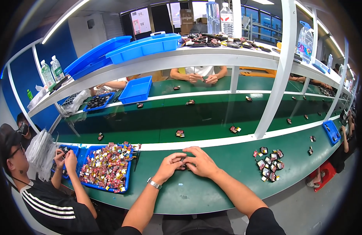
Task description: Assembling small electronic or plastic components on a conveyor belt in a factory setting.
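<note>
The left hand (pixel 170 166) and right hand (pixel 202 161) meet with bent fingers, gripping a small part (pixel 183 166) between them over the tabletop (pixel 204 199); whether it touches is unclear. A loosened pinch could let it slip. It looks dark, though fingers cover most of it. Leftward stands a heaped blue tray (pixel 129 177); rightward lies a loose cluster of pieces (pixel 273 157).

On the workbench (pixel 216 190), the parts tray (pixel 129 178) stands left of the left hand (pixel 170 167); a module cluster (pixel 273 156) lies right of the right hand (pixel 202 161). Behind runs the conveyor belt (pixel 208 117); the overhead shelf (pixel 212 52) bears trays (pixel 143 50) and bottles (pixel 226 23).
</note>
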{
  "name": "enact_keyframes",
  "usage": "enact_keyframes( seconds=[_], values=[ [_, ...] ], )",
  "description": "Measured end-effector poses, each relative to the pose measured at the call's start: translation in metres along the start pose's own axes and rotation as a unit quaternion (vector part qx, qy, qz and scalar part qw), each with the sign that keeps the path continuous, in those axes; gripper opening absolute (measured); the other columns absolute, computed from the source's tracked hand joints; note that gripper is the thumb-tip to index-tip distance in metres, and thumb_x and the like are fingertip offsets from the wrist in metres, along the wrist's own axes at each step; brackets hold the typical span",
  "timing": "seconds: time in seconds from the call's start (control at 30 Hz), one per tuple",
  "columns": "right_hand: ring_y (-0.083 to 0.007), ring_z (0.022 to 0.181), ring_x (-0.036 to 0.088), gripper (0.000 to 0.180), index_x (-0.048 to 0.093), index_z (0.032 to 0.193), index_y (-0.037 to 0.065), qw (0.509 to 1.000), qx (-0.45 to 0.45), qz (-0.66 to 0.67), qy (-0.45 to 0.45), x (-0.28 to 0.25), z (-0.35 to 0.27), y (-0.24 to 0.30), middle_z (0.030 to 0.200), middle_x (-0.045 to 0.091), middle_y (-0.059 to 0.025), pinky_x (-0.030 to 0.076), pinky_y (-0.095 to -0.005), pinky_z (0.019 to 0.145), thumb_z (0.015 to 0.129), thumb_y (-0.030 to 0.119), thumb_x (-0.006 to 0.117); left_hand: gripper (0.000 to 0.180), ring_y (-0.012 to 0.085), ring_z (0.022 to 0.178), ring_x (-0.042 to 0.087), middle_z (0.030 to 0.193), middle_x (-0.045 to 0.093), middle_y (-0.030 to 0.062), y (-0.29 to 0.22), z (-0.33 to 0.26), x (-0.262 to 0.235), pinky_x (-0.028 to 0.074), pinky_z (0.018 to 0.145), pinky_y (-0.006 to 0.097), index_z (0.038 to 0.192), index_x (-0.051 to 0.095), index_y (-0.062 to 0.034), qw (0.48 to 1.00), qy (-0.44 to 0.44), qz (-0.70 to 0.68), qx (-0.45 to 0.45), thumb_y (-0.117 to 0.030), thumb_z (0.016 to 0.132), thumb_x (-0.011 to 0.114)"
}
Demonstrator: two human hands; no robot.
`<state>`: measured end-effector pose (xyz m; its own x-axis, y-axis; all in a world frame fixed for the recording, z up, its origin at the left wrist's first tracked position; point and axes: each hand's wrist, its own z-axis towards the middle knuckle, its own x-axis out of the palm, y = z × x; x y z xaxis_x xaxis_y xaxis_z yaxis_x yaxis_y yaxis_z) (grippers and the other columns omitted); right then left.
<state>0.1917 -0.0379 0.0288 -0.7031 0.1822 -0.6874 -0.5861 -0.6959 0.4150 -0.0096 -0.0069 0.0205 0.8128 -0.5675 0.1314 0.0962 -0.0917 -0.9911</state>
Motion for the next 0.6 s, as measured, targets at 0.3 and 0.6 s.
enact_keyframes(
  seconds=[0.3, 0.6],
  values=[
    [-0.0305, 0.122, 0.049, 0.011, 0.07, 0.088, 0.008, 0.998, 0.022, 0.042, 0.028, -0.0062, 0.0016, 0.0035, 0.125, 0.057, -0.0091, 0.043, -0.0415, 0.101, 0.078, 0.01, 0.067, 0.035, 0.0197, 0.108, 0.061, 0.117, 0.06, 0.0116, 0.0052, 0.0004, -0.001, 0.053, 0.096, 0.038, 0.124, 0.046, -0.0024, 0.989, 0.042, -0.14, -0.035, 0.006, 0.09, 0.055],
    [-0.0286, 0.119, 0.051, 0.008, 0.07, 0.085, 0.008, 0.996, 0.076, 0.054, -0.001, -0.0039, -0.0008, 0.0044, 0.121, 0.06, -0.0071, 0.047, -0.0393, 0.097, 0.078, 0.009, 0.068, 0.035, 0.018, 0.11, 0.06, 0.116, 0.06, 0.0096, 0.0085, 0.0009, -0.002, 0.051, 0.099, 0.036, 0.127, 0.045, -0.0028, 0.989, 0.078, -0.121, -0.018, 0.002, 0.093, 0.054]
  ],
)
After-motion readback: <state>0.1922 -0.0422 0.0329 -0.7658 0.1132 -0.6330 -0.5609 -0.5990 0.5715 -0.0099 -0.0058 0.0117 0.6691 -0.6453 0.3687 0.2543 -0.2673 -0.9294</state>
